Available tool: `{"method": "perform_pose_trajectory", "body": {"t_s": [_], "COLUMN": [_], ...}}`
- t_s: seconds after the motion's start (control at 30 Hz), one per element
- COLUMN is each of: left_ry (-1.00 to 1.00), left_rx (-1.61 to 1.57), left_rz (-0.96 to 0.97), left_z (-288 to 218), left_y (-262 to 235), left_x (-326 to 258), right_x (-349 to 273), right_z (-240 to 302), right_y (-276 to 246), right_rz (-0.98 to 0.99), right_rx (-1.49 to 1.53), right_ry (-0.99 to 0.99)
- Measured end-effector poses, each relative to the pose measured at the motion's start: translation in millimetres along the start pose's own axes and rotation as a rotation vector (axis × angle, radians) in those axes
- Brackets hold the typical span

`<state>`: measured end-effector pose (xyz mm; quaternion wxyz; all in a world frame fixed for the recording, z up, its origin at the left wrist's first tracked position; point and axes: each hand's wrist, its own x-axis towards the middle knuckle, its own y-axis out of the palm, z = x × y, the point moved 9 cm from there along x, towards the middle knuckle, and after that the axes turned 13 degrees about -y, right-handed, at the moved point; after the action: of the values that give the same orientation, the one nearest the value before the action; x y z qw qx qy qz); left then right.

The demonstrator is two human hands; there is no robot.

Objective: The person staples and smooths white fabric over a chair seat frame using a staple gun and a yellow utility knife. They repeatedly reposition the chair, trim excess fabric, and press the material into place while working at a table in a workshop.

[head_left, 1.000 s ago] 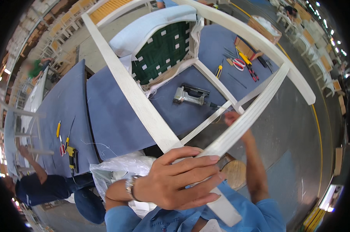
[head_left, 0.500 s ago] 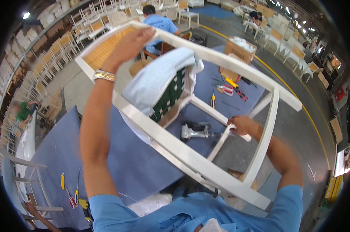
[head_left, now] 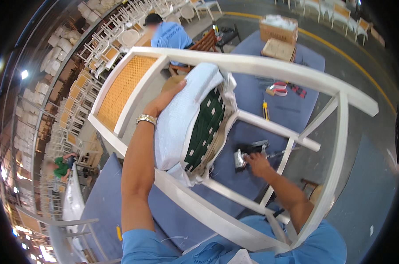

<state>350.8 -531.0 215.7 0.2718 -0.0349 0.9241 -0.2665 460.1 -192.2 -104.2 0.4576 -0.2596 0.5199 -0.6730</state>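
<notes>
A white wooden chair (head_left: 252, 64) with a woven cane back panel (head_left: 125, 88) lies on its side before me. Its seat (head_left: 182, 119) is covered in pale blue fabric, and dark green webbing (head_left: 204, 127) shows on the underside between loose fabric edges. My left hand (head_left: 173, 91) lies flat against the seat cover, fingers stretched out. Through the chair frame reaches my right hand (head_left: 257, 164), its fingers closed on the body of a silver and black air staple gun (head_left: 240, 159). That tool rests on the blue-covered table (head_left: 278, 110), between the chair legs.
Red-handled scissors (head_left: 278, 89) and a yellow cutter (head_left: 265, 110) lie beyond the staple gun. Cardboard boxes (head_left: 278, 33) stand at the table's far end. A person in blue (head_left: 171, 35) works past the chair, another in green (head_left: 63, 167) at left. Stacked chairs (head_left: 107, 55) line the back left.
My left hand has moved from the chair's back frame down onto the seat cover. The right hand has let go of the chair's leg rail and taken hold of the staple gun.
</notes>
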Motion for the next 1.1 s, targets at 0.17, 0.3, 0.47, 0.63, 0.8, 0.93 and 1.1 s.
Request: {"method": "perform_pose_trajectory", "body": {"t_s": [0.17,0.3,0.47,0.63,0.8,0.93,1.1], "left_ry": [0.155,0.169,0.180,0.181,0.155,0.142,0.126], "left_rx": [0.323,0.443,0.503,0.582,0.666,0.718,0.754], "left_rz": [-0.147,-0.339,-0.379,-0.440,-0.507,-0.554,-0.576], "left_z": [-85,-84,-77,-79,-72,-67,-71], "left_y": [52,41,36,49,49,51,54], "left_x": [-60,-66,-73,-81,-81,-82,-83], "right_x": [-1,-3,-2,5,31,39,35], "right_z": [-47,-40,-36,-21,23,42,47], "right_y": [4,-22,-108,-242,-306,-304,-302], "right_rz": [0.041,0.151,-0.416,-0.966,-1.072,-0.985,-1.090], "right_rx": [0.143,0.115,0.546,1.087,1.269,1.089,0.976], "right_ry": [0.147,0.148,0.276,0.031,-0.296,-0.232,-0.291]}}
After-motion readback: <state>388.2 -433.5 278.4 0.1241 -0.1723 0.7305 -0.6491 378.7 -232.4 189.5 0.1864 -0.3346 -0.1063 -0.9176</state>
